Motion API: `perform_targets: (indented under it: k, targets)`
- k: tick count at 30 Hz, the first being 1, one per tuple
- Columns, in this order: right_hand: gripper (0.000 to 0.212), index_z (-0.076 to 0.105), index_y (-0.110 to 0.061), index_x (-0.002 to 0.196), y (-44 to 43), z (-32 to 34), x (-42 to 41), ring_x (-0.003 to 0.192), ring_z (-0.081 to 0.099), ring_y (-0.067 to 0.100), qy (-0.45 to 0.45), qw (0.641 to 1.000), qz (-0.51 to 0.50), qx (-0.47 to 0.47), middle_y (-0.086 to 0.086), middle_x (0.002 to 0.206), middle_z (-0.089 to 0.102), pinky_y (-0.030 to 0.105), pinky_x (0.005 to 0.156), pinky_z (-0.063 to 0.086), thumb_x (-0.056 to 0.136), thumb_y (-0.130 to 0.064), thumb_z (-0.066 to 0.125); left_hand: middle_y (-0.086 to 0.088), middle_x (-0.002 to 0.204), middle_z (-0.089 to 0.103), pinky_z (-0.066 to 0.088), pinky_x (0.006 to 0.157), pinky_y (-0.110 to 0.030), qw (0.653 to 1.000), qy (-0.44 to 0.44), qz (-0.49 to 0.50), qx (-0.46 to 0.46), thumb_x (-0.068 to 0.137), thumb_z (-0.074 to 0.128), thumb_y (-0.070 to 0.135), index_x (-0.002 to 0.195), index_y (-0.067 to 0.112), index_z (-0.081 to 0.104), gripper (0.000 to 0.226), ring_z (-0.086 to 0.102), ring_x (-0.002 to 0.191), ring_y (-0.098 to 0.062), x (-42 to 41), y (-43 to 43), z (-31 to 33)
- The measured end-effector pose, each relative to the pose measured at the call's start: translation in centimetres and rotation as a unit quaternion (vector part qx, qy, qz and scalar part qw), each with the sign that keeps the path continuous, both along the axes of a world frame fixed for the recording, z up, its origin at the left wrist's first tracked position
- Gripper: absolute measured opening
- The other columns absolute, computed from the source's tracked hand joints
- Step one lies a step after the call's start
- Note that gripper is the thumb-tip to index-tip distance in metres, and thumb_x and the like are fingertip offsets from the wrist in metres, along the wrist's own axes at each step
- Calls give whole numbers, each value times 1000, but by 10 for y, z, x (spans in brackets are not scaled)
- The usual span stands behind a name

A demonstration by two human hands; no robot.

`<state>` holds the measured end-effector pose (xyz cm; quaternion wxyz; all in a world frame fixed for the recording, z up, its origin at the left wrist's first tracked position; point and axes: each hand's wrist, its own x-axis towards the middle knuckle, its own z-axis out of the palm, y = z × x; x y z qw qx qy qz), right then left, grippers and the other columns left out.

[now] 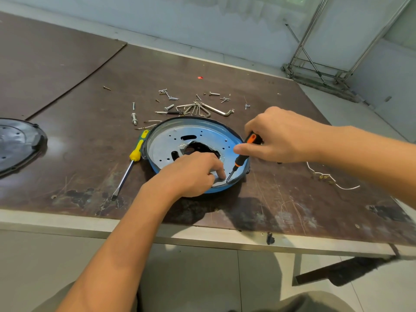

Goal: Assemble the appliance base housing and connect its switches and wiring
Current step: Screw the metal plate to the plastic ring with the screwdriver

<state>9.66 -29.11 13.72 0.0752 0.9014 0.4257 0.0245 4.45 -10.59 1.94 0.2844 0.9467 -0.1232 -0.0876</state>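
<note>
Blue housing (167, 143) near table (90, 158) edge

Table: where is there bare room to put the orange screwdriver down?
Bare wood lies between the black disc and the yellow screwdriver, and along the near edge between the housing and the white wire. Behind the housing it is crowded with screws and hex keys. The orange screwdriver is in the right hand.

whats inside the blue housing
The blue housing holds a perforated metal plate with a dark central opening. The left hand touches its near edge, beside the orange screwdriver the right hand grips. Anything under that hand is hidden.
</note>
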Motion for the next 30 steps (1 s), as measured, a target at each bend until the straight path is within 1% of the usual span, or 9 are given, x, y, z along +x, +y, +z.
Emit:
perform_targets:
  k: [5,10,14,18,20,23,26,28,30]
  targets:
    - [30,42,-30,106,-1,10,-2,66,53,1,76,996,-8,-55,-14,73,55,23,53,31,93,-51,60,11,146,48,46,104,-47,1000,1,-6,10,92,49,13,113,37,69,38,49,129,-19,0,1,2]
    - [45,48,-24,75,6,4,-4,53,49,7,-13,1000,-14,-9,-9,58,51,28,47,31,91,-66,50,13,143,53,47,96,-41,1000,-17,-4,11,100,44,27,145,39,36,47,55,118,-17,-1,3,0]
    - [52,58,-24,74,4,-6,-2,57,55,13,-61,994,-89,25,-6,59,58,29,49,37,88,-73,49,6,164,21,30,116,-48,998,10,-31,54,93,30,73,155,39,4,76,33,144,-26,1,3,-4]
    - [46,59,-20,75,-12,-9,-2,54,65,14,51,972,-169,153,-3,61,68,34,47,51,80,-66,67,5,167,4,14,119,-48,991,46,-54,112,77,31,90,154,43,16,92,14,151,-30,-1,4,-3]
    - [42,57,-18,74,-25,-11,-2,59,71,13,147,913,-208,317,0,69,73,33,47,56,78,-55,77,1,165,16,17,118,-46,991,34,-59,116,82,40,83,150,44,29,80,21,149,-29,-2,2,0]
    - [23,59,-14,83,-48,-28,1,92,75,29,279,735,-221,577,19,98,75,40,65,61,87,-28,77,2,162,23,25,114,-45,991,31,-67,109,87,56,62,146,44,40,63,31,144,-28,-7,1,7]
    - [9,61,-16,90,-61,-55,5,96,74,29,299,612,-241,692,16,99,76,44,85,57,97,-21,64,8,165,14,10,123,-53,990,77,-76,92,84,64,35,140,47,47,59,13,152,-26,-15,12,15]
    - [13,56,-16,94,-66,-69,8,93,74,29,307,550,-247,737,15,93,76,45,88,58,101,-26,57,9,166,3,-14,115,-38,984,96,-93,114,83,62,18,137,48,51,62,-5,152,-15,-22,25,23]
    - [20,49,-13,100,-68,-79,11,91,74,32,333,497,-238,765,16,85,74,47,83,60,104,-33,50,16,165,-3,-10,111,-27,981,118,-93,126,84,65,23,134,51,52,58,-9,146,2,-28,42,30]
